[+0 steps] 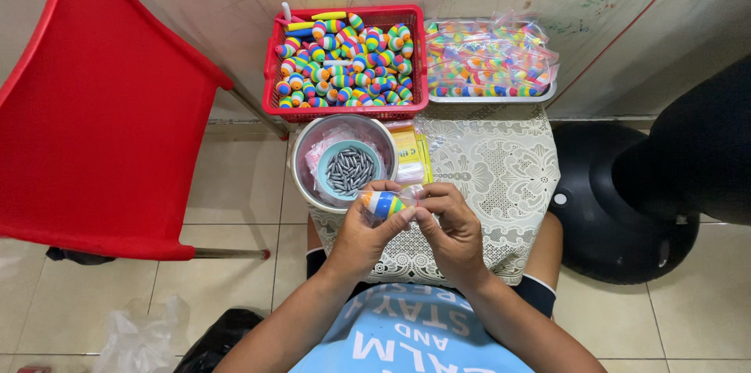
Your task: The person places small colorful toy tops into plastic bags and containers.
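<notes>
Both hands — left hand (pixel 361 234) and right hand (pixel 452 226) — pinch one rainbow-striped float (pixel 383 203) at the lace-covered board's (pixel 508 169) near-left edge — your next move needs fingertip precision.

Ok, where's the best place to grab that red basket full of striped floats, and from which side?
Probably by the red basket's two short side walls, one hand on each, reaching in from the near side. The tray of bagged floats crowds its right wall, so that grip looks tight; the striped floats heap to the rim, so keep it level.

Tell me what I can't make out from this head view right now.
- Striped float: far end hidden by the left hand and right hand.
- Clear bag at the right fingertips: too small.
- Grey pieces in the blue cup: too small.
- Packets in the white tray: blurred by plastic.
</notes>
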